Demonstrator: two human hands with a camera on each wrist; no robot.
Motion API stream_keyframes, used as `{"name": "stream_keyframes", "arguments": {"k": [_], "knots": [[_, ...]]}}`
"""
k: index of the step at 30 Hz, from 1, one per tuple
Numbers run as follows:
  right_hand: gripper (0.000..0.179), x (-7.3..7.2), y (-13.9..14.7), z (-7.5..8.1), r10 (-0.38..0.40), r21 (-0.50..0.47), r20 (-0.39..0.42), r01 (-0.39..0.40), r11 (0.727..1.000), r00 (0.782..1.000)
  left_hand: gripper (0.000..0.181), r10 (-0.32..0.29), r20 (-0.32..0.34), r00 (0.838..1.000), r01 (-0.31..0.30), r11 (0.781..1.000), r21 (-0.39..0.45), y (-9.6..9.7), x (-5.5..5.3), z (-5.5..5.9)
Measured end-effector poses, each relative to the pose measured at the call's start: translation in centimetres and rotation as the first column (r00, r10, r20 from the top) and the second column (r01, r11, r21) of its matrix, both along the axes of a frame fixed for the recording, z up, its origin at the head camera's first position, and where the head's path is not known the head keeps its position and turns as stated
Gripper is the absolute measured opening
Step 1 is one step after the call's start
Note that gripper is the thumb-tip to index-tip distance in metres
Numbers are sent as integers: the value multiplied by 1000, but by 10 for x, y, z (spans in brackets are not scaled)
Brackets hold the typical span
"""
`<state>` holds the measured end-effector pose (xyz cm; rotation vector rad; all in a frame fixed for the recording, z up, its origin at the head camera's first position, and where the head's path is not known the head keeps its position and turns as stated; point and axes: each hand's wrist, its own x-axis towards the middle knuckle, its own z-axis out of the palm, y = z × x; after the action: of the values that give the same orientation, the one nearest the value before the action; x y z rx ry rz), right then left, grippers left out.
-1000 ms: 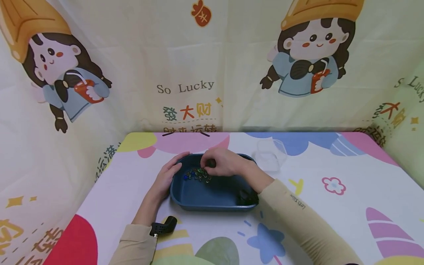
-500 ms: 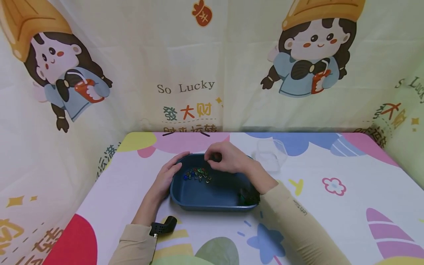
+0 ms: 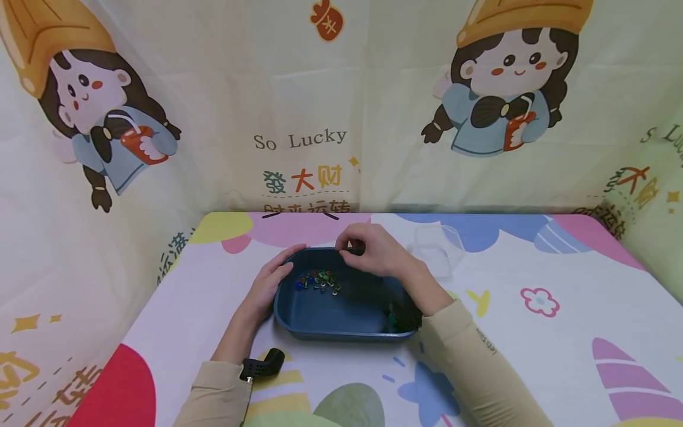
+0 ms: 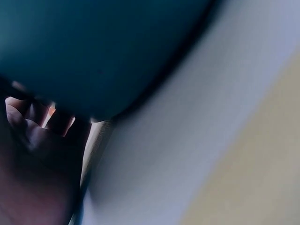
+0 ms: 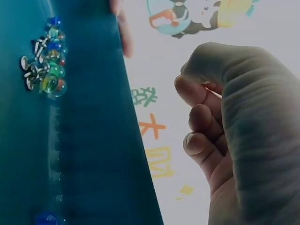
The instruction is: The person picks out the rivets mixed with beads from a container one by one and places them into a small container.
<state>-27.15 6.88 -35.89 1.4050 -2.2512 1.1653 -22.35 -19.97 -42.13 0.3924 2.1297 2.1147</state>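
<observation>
My left hand (image 3: 268,284) grips the left end of a dark blue tray (image 3: 341,336), thumb on its rim. In the left wrist view the hand (image 4: 42,173) is dark beside the blurred tray wall (image 4: 93,51). Glass marbles (image 5: 55,70) lie piled with silvery metal pins with round flat heads (image 5: 30,70) at the tray's left. Above the tray's far rim, my right hand (image 3: 370,249) has curled fingers, with thumb and index fingertip together. Whether something small is pinched there is hidden. Another blue marble (image 5: 47,219) sits apart from the pile.
Behind the right hand stands a clear plastic container (image 3: 439,252), partly covered by the wrist. A black wrist device (image 3: 264,365) is strapped to the left arm; another (image 3: 402,317) hangs over the tray's front right corner. A patterned cloth (image 3: 576,308) covers the table.
My right hand has lifted from the pile and moved back and to the right, over the tray's far rim. The left hand and the tray have stayed put.
</observation>
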Motion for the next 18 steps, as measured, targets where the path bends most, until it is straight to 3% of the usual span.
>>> {"name": "stream_keyframes", "arguments": {"k": [18], "knots": [[10, 4, 20, 16, -127, -55, 95, 132, 990, 987, 45, 14, -1, 1000, -14, 1000, -13, 2, 1, 1]]}}
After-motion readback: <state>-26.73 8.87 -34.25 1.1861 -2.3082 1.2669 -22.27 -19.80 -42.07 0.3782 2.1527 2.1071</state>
